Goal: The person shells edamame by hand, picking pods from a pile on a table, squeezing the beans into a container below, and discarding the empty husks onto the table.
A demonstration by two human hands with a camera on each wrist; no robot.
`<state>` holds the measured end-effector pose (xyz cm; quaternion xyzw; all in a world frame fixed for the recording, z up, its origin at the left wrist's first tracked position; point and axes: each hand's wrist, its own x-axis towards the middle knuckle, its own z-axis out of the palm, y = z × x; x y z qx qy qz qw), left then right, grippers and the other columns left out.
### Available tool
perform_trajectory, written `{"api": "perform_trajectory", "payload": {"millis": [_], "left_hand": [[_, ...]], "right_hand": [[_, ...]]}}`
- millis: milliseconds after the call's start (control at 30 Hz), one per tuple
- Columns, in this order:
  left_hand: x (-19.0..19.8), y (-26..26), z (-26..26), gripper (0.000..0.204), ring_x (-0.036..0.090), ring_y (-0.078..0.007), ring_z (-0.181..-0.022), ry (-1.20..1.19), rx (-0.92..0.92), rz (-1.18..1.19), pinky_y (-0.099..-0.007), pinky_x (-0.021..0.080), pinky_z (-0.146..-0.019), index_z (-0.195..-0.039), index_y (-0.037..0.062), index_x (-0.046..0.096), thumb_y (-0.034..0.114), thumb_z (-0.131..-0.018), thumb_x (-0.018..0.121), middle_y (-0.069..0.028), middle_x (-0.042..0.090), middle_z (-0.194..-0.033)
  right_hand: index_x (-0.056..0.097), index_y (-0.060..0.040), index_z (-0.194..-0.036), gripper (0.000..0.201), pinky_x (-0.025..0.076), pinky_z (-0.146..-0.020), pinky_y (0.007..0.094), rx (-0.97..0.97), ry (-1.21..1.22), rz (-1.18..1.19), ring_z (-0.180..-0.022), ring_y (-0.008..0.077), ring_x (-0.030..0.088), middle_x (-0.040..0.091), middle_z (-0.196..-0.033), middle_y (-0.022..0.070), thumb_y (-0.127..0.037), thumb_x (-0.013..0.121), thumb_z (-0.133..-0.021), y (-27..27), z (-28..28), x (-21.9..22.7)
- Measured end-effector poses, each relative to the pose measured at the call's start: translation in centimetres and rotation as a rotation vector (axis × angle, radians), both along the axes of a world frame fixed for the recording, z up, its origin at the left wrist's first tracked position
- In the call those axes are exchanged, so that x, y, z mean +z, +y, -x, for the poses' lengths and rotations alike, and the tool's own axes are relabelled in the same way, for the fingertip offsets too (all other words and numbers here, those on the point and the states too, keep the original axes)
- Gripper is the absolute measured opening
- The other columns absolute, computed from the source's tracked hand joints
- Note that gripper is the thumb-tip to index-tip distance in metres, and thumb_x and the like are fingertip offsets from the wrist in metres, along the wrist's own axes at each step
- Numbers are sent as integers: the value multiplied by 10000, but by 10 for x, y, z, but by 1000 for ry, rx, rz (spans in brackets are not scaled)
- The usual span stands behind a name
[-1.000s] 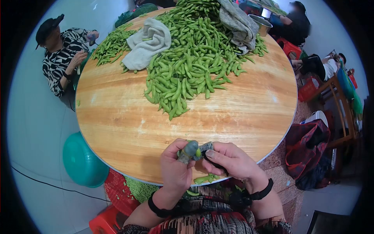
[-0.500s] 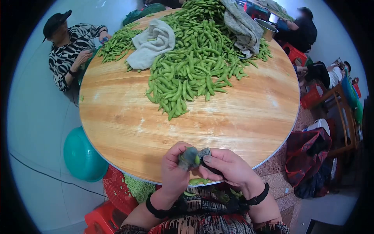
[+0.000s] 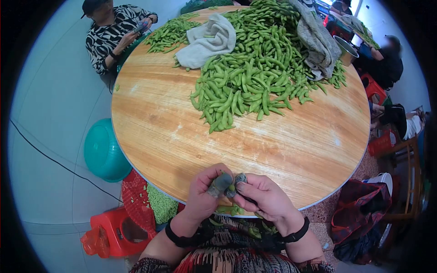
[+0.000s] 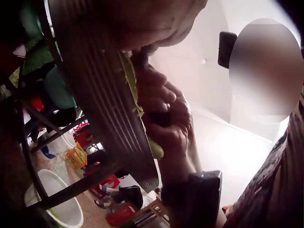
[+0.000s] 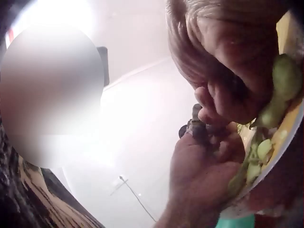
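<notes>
- At the bench's (image 3: 164, 113) near edge, the left hand (image 3: 203, 192) and right hand (image 3: 266, 196) come together, fingers curled and pinching a green pod (image 3: 231, 187) between them; most of the pod is hidden by the fingers.
- Close above the bench's rim, grey coverings (image 3: 221, 181) show on digits of both hands, and each wrist carries a black band (image 3: 295, 232).
- Just under the hands, on the bench's near rim, lie a few loose pods (image 3: 234, 209); the right wrist view shows some there too, though dimly.
- From the bench's middle to its far side spreads a large heap of green pods (image 3: 255, 86).
- On the bench's far half, a pale cloth (image 3: 205, 43) lies crumpled at the heap's left, and a grey cloth (image 3: 318, 41) drapes over its right.
- By the bench's far right edge stands a metal pot (image 3: 347, 51).
- Left of the bench sit a teal basin (image 3: 105, 150) and, nearer, a red stool (image 3: 118, 232); pale green beans (image 3: 161, 204) gather below its near left rim.
- Right of the bench, a plaid bag (image 3: 359, 209) rests low down.
- Beyond the bench's far left edge is a person in a patterned top (image 3: 116, 34).
</notes>
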<state>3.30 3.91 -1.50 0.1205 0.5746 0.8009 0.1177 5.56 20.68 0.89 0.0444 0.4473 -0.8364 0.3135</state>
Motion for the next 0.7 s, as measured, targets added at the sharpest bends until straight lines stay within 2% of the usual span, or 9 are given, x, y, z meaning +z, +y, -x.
{"api": "perform_trajectory", "payload": {"millis": [33, 133, 233, 300, 467, 567, 633, 667, 700], "left_hand": [[1, 0, 1, 105, 488, -41, -687, -47, -105, -90, -185, 412, -615, -878, 47, 546, 147, -869, 575, 29, 527, -782], [9, 3, -2, 79, 455, -47, -680, -312, -72, -185, -168, 354, -570, -862, 44, 526, 32, -806, 579, 21, 491, -803], [15, 13, -4, 96, 475, -52, -677, -137, 27, -34, -163, 359, -576, -886, 38, 540, 11, -804, 582, 12, 522, -849], [8, 13, -5, 127, 488, -56, -699, -139, 44, -20, -165, 370, -597, -913, 32, 549, -7, -798, 583, 7, 534, -868], [11, 5, -7, 204, 514, -66, -772, -190, 70, -8, -180, 403, -678, -971, 10, 569, -40, -776, 604, 1, 558, -857], [20, -2, 0, 314, 516, -52, -794, -24, 49, 178, -181, 402, -713, -1059, 7, 528, -31, -764, 629, 13, 556, -803], [17, -15, 6, 342, 547, -72, -713, 181, -92, 486, -232, 444, -658, -1055, 31, 510, 62, -757, 676, 16, 595, -734], [19, -21, 9, 342, 547, -72, -713, 184, -100, 485, -232, 444, -658, -1055, 31, 510, 62, -757, 676, 16, 595, -734], [23, -26, 12, 433, 531, -51, -745, 197, -194, 525, -206, 425, -691, -1121, 24, 450, 46, -754, 681, 14, 585, -783]], "right_hand": [[531, -41, -808, 200, 294, -427, 170, 11, -4, -1, -475, 36, 390, 513, -633, -8, -158, 434, -939, 2, 1, 2], [534, -42, -850, 154, 267, -414, 164, 47, -93, 99, -466, 36, 362, 514, -642, -1, -145, 454, -931, 6, 3, 8], [548, -25, -825, 155, 309, -427, 175, -36, 41, -84, -478, 43, 413, 529, -631, -1, -134, 484, -916, 3, 4, 8], [565, -10, -792, 156, 358, -453, 188, -158, 351, -494, -499, 54, 474, 549, -612, -2, -118, 519, -895, -2, 3, 5], [571, 15, -780, 161, 400, -475, 226, -273, 448, -737, -503, 79, 505, 548, -570, 48, -113, 546, -874, -11, -2, 2], [564, 12, -826, 100, 433, -482, 281, -409, 651, -905, -490, 160, 538, 555, -590, 103, -86, 558, -844, -8, -8, 16], [547, -6, -866, 100, 453, -491, 337, -285, 1065, -1231, -516, 261, 563, 560, -629, 131, -80, 579, -807, -8, -12, 29], [527, -26, -881, 143, 459, -495, 372, -150, 1172, -1255, -559, 314, 565, 559, -656, 134, -104, 599, -784, -6, -12, 22], [527, -26, -881, 143, 459, -495, 372, -155, 1171, -1261, -559, 314, 565, 559, -656, 134, -104, 599, -784, -8, -12, 21]]}}
